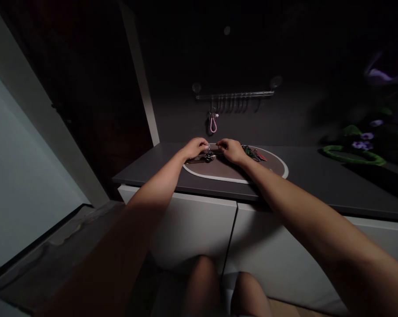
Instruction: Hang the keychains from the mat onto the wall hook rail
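An oval brown mat with a white rim [271, 165] lies on a dark countertop. My left hand [195, 148] and my right hand [231, 149] meet over its far left part, both pinching a bunch of keys [208, 156] that rests on the mat. Fingers of both hands are closed on the key ring between them. A second bunch of keys with green and red tags [254, 153] lies on the mat just right of my right hand.
A metal hook rail [235, 94] is fixed to the dark wall above, with a pink loop keychain [213, 123] hanging from its left end. Purple flowers and a green ring [353, 156] sit at the right. White cabinet doors [192, 224] are below the counter.
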`<state>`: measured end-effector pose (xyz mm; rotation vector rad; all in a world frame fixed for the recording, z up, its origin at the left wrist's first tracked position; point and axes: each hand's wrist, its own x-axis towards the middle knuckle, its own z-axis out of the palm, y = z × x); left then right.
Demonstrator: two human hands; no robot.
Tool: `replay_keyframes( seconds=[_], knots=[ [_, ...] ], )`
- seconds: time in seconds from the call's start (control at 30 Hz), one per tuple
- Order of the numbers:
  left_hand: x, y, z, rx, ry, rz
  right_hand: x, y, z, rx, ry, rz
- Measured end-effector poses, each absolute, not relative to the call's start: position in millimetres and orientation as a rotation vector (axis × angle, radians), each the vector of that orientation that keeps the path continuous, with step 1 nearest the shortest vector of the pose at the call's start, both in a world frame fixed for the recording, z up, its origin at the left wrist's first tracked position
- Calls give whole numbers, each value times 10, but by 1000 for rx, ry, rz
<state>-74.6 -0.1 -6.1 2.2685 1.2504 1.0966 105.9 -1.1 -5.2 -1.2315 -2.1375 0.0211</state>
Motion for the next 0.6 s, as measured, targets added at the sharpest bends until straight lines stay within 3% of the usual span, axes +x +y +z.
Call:
replay_keyframes(
  seconds=[0.6],
  knots=[
    [-665,-118,57,1812,1010,1251,1001,-94,-26,-995,-2201,41]
  ],
)
